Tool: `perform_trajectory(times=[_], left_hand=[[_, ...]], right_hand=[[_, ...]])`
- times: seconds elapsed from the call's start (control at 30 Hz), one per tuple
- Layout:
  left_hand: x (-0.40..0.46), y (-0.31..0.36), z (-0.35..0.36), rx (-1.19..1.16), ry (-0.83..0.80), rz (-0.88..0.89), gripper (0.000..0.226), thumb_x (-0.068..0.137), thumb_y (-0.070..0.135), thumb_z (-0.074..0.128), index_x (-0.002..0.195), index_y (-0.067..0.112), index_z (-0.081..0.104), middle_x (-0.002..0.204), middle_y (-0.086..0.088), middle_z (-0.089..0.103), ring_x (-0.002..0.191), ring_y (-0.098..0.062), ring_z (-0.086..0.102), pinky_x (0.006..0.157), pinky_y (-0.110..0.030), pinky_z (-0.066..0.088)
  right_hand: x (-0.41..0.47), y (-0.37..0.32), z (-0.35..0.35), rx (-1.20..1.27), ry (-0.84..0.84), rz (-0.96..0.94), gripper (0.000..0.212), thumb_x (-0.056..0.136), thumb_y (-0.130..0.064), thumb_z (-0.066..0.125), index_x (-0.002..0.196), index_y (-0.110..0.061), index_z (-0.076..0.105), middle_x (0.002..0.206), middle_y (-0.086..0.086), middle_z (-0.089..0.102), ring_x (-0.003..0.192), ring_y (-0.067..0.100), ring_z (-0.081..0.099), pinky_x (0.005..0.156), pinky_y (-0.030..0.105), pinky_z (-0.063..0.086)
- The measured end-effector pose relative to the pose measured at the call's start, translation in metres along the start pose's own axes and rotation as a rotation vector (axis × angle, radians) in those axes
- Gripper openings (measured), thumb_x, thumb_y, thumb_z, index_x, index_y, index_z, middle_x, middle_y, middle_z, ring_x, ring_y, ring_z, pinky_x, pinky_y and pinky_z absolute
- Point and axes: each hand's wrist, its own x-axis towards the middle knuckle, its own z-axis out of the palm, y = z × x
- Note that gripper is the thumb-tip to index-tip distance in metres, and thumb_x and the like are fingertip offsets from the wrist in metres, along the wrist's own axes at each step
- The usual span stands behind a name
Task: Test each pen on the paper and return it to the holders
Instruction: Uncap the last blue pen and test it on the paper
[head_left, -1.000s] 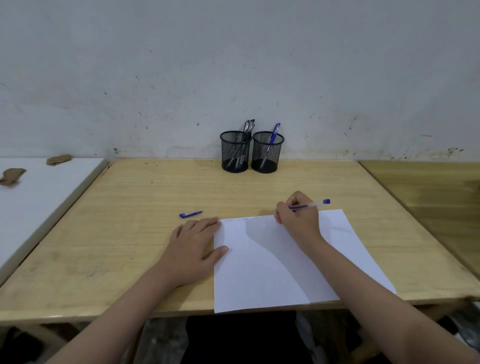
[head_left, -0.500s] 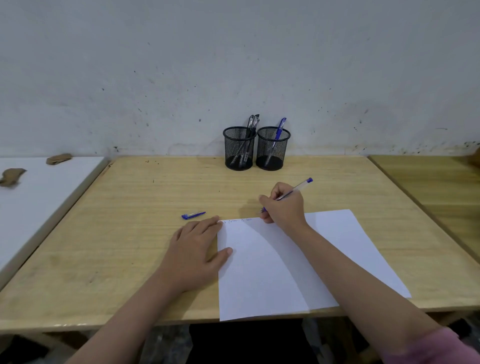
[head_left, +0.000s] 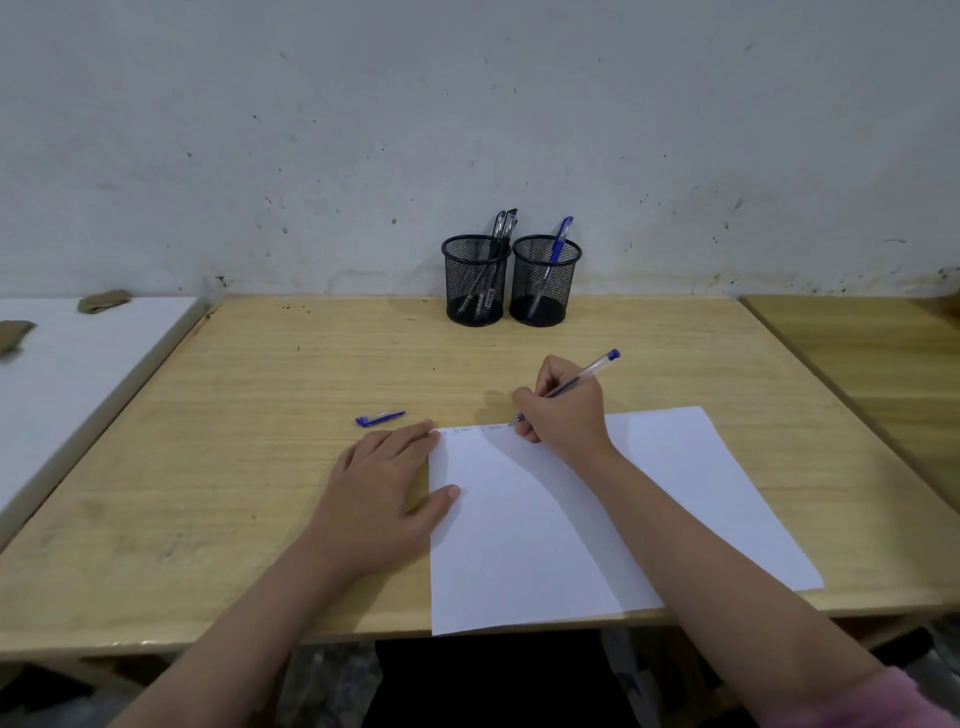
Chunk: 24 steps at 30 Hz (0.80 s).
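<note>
the right hand (head_left: 569, 415) was seen just right of the frame's centre, its fingers curled tightly round a clear blue-capped pen (head_left: 582, 376), which was held tilted with its blue end raised toward the upper right and its tip set down at the top edge of a white sheet of paper (head_left: 545, 530). a short line of faint scribbles (head_left: 470, 430) was visible along that top edge, just left of the tip. the left hand (head_left: 387, 486) was laid flat with fingers straight, to the left of centre, mostly on the wooden table (head_left: 234, 467); its thumb and fingertips were rested on the left edge of the paper, and nothing was held in it. a blue pen cap (head_left: 379, 418) was seen lying on the table just above the left hand, apart from it. the paper was spread from the centre toward the lower right, its bottom edge overhanging the table's near edge. farther up the frame, at top centre against a stained pale wall (head_left: 467, 130), two black mesh holders were stood side by side, nearly touching: dark pens (head_left: 501, 228) were leaned in the left holder (head_left: 475, 280), and a single blue pen (head_left: 558, 241) in the right holder (head_left: 545, 280). a white table (head_left: 78, 374) with two brown scraps (head_left: 104, 301) was shown at the left edge of the frame, and another wooden surface (head_left: 872, 364) at the right edge. a pink sleeve (head_left: 893, 701) was visible at the lower right corner.
</note>
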Motion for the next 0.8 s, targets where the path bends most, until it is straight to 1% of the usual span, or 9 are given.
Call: perform_trajectory(times=[0.13,0.37,0.53,0.7,0.8], left_hand=[[-0.0003,-0.0002,-0.0003,-0.001,0.005,0.001,0.073,0.071,0.067,0.029,0.134,0.031,0.041,0.144,0.023,0.034,0.130,-0.005,0.029,0.109,-0.037,0.024],[0.0000,0.0000,-0.0007,0.011,-0.004,-0.002,0.075,0.070,0.068,0.027,0.135,0.032,0.039,0.145,0.024,0.031,0.131,-0.004,0.026,0.109,-0.036,0.021],[0.0002,-0.0003,-0.0002,0.014,0.003,0.004,0.075,0.071,0.068,0.027,0.134,0.032,0.040,0.144,0.023,0.033,0.130,-0.005,0.028,0.109,-0.035,0.023],[0.0007,-0.0012,0.0013,0.019,0.008,0.008,0.074,0.071,0.067,0.029,0.134,0.031,0.041,0.144,0.022,0.034,0.130,-0.005,0.029,0.108,-0.036,0.025],[0.0008,-0.0017,0.0017,0.022,0.018,0.010,0.074,0.071,0.068,0.030,0.134,0.031,0.042,0.143,0.022,0.035,0.129,-0.005,0.031,0.108,-0.035,0.025]], right_hand=[[-0.0001,-0.0018,0.0008,-0.034,-0.002,0.005,0.032,0.073,0.006,0.057,0.059,-0.012,0.035,0.049,0.009,0.041,0.039,0.022,0.059,0.036,0.021,0.038],[0.0003,-0.0016,0.0004,-0.034,0.005,0.031,0.036,0.071,0.009,0.055,0.056,-0.014,0.031,0.054,0.011,0.039,0.033,0.020,0.053,0.037,0.021,0.037],[0.0001,-0.0009,-0.0001,-0.017,0.015,0.025,0.035,0.070,0.008,0.054,0.056,-0.014,0.032,0.056,0.014,0.039,0.035,0.023,0.052,0.038,0.022,0.037],[-0.0012,-0.0027,0.0007,-0.033,0.003,0.030,0.031,0.071,0.008,0.054,0.059,-0.011,0.033,0.056,0.013,0.040,0.034,0.019,0.054,0.036,0.019,0.036],[-0.0012,-0.0024,0.0004,-0.036,0.002,0.026,0.033,0.071,0.009,0.054,0.058,-0.011,0.032,0.054,0.009,0.036,0.034,0.019,0.054,0.036,0.019,0.035]])
